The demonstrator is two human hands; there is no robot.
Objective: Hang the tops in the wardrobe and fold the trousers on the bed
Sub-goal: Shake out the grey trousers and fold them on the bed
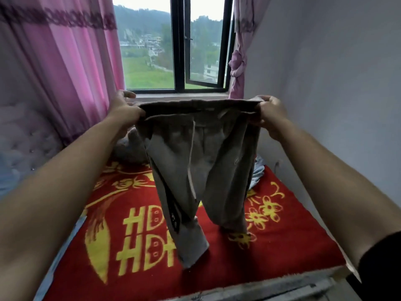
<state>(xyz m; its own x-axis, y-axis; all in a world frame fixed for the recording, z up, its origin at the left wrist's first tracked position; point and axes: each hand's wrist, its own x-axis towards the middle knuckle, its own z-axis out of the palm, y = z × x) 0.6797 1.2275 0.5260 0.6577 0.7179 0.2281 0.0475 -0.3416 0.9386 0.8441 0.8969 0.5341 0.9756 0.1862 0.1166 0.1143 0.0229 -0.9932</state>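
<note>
While we've got the trousers (pixel 201 161) hanging over the bed (pixel 282 242), left hand (pixel 125 109) and right hand (pixel 271 116) each pinching a waistband end with curled fingers, we'd keep it taut, then bring the legs together before laying them flat.

Both arms stretched forward, forearms bare. Left grip (pixel 127 110) and right grip (pixel 272 116) level and well apart, fingers curled, each pinching one end of the trousers (pixel 201 153) at the waistband.
</note>
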